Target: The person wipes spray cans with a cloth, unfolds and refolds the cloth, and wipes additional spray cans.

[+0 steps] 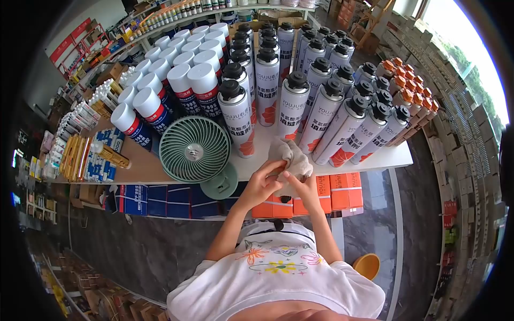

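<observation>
A light beige cloth (289, 154) is bunched up at the table's front edge, between my two hands. My left hand (263, 184) is closed on its left side, fingers bent around the folds. From the right, my right hand (303, 188) grips the same cloth, its thumb near my left fingers. Whether anything is wrapped inside the cloth is hidden. Just beyond it stand several white spray-foam cans (293, 104) with black caps and red flower prints. One foam can (236, 120) stands further left, beside a green desk fan (195, 152).
Blue cans with white caps (150, 107) fill the table's left half. Orange-tipped tubes (409, 96) stand at the right. Yellow tubes (76, 158) lie at the left edge. Orange boxes (346, 191) and blue boxes (178, 200) sit below. A yellow bowl (367, 266) is on the floor.
</observation>
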Motion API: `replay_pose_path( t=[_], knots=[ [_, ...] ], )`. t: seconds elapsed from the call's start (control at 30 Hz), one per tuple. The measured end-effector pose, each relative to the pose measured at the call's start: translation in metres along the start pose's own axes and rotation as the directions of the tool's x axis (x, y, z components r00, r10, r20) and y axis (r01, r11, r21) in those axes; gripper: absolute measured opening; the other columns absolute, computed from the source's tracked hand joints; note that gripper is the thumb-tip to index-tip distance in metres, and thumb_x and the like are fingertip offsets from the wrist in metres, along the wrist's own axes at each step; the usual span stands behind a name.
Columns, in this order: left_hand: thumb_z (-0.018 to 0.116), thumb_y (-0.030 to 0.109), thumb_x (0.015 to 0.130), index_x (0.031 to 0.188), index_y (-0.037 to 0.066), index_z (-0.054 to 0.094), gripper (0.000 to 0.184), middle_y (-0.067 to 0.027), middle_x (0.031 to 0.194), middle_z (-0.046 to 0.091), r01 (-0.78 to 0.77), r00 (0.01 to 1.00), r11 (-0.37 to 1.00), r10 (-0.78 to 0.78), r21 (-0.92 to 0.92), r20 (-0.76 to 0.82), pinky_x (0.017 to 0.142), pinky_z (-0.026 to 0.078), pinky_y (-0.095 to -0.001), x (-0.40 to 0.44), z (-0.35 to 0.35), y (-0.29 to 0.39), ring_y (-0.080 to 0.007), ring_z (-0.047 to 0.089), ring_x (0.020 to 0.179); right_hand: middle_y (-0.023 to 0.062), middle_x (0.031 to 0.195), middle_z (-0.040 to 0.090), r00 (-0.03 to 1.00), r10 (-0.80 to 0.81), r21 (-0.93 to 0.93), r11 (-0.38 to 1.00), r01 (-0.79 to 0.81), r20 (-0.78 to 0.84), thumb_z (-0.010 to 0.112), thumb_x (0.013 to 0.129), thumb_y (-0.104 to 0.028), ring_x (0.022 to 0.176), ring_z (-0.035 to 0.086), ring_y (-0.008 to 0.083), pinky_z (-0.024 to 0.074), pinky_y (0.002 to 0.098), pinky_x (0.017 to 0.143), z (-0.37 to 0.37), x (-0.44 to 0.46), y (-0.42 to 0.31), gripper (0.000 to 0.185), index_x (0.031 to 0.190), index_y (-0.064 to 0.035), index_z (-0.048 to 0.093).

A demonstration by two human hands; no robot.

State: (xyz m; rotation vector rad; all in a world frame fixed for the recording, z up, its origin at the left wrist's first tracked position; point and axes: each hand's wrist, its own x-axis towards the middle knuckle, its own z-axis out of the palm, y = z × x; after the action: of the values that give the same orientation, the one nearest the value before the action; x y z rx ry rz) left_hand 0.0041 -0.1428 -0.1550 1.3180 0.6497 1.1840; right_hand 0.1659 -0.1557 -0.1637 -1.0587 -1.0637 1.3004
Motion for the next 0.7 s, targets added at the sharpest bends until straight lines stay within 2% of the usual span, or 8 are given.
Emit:
replay_pose_path(
  t=[0.03,0.13,0.2,0.27,0.4,0.47,0.57,0.7],
  knots=[
    [0.061,0.009,0.094,0.123,-0.004,0.055,0.033,-0.008,0.111,0.065,0.138,0.99,0.99,-0.139,0.017,0.039,0.093,0.05,-0.0292,0.0,-0.003,0.007,-0.0157,0.062,0.105,0.0064,0.108,0.064,1.0,0.0,0.0,1.0,0.0,0.0,0.075,0.089,-0.02,0.096,0.062,0.0121,0.0522,0.0281,0.082,0.001,-0.001,-0.002,0.046,0.124,0.0009,0.053],
    [0.061,0.015,0.095,0.122,-0.003,0.056,0.033,-0.0075,0.107,0.064,0.196,0.974,0.978,-0.203,-0.073,-0.102,0.091,0.048,-0.0287,0.005,0.001,0.001,-0.0152,0.061,0.105,0.0012,0.09,0.066,0.998,-0.026,-0.045,0.999,0.023,-0.052,0.072,0.093,-0.025,0.083,0.062,0.0075,0.0514,0.025,0.071,0.003,-0.004,-0.007,0.033,0.11,0.0009,0.061],
    [0.063,0.018,0.096,0.114,-0.001,0.058,0.026,-0.0047,0.104,0.064,0.166,0.978,0.986,-0.165,-0.003,-0.125,0.085,0.049,-0.0264,0.007,-0.003,-0.016,-0.0114,0.061,0.097,-0.0014,0.082,0.064,0.995,0.089,-0.059,0.994,-0.091,-0.046,0.068,0.096,-0.03,0.076,0.058,0.0042,0.0475,0.0232,0.064,0.002,-0.006,-0.006,0.031,0.102,0.0001,0.065],
    [0.065,0.02,0.095,0.106,0.0,0.058,0.024,-0.0032,0.094,0.065,0.08,0.966,0.965,-0.013,0.25,-0.257,0.072,0.051,-0.0239,0.01,-0.001,-0.02,-0.0082,0.062,0.084,-0.0019,0.081,0.063,0.996,0.082,-0.043,0.996,-0.084,-0.045,0.066,0.097,-0.033,0.075,0.056,0.0033,0.0455,0.0229,0.062,0.003,-0.005,0.0,0.033,0.103,-0.0004,0.065],
    [0.067,0.022,0.095,0.1,0.003,0.059,0.021,-0.0011,0.089,0.062,0.077,0.956,0.957,0.009,0.281,-0.293,0.065,0.047,-0.0218,0.008,-0.013,-0.014,-0.0074,0.06,0.079,-0.0032,0.081,0.061,0.973,0.194,-0.052,0.978,-0.202,-0.124,0.062,0.098,-0.038,0.071,0.051,0.0024,0.0406,0.0226,0.059,-0.009,0.004,0.01,0.037,0.103,-0.0013,0.065],
    [0.065,0.02,0.096,0.102,0.002,0.058,0.019,-0.0008,0.092,0.062,0.041,0.951,0.969,0.037,0.246,-0.306,0.07,0.045,-0.0204,0.006,-0.033,-0.015,-0.0057,0.058,0.082,-0.0035,0.084,0.06,0.942,0.266,0.008,0.963,-0.27,-0.203,0.062,0.098,-0.041,0.072,0.05,0.0032,0.039,0.0218,0.058,-0.02,0.009,0.009,0.042,0.109,-0.0008,0.064],
    [0.059,0.015,0.099,0.107,0.001,0.056,0.016,-0.0003,0.099,0.061,0.008,0.934,1.0,0.002,0.025,-0.357,0.083,0.042,-0.0204,0.006,-0.037,0.031,-0.0044,0.054,0.09,0.0047,0.109,0.064,0.95,0.247,0.21,0.956,-0.206,-0.189,0.058,0.101,-0.031,0.1,0.061,0.0104,0.052,0.0284,0.083,-0.036,0.015,0.004,0.035,0.12,-0.0023,0.058],
    [0.059,0.015,0.098,0.106,0.002,0.056,0.016,0.0002,0.098,0.061,-0.027,0.958,1.0,0.027,0.003,-0.287,0.084,0.042,-0.0202,0.017,-0.043,0.069,-0.0042,0.055,0.09,-0.0001,0.105,0.065,0.909,0.328,0.248,0.932,-0.265,-0.258,0.062,0.097,-0.034,0.091,0.06,0.0066,0.0497,0.0242,0.076,-0.05,0.021,0.011,0.039,0.123,-0.0045,0.058]
  ],
)
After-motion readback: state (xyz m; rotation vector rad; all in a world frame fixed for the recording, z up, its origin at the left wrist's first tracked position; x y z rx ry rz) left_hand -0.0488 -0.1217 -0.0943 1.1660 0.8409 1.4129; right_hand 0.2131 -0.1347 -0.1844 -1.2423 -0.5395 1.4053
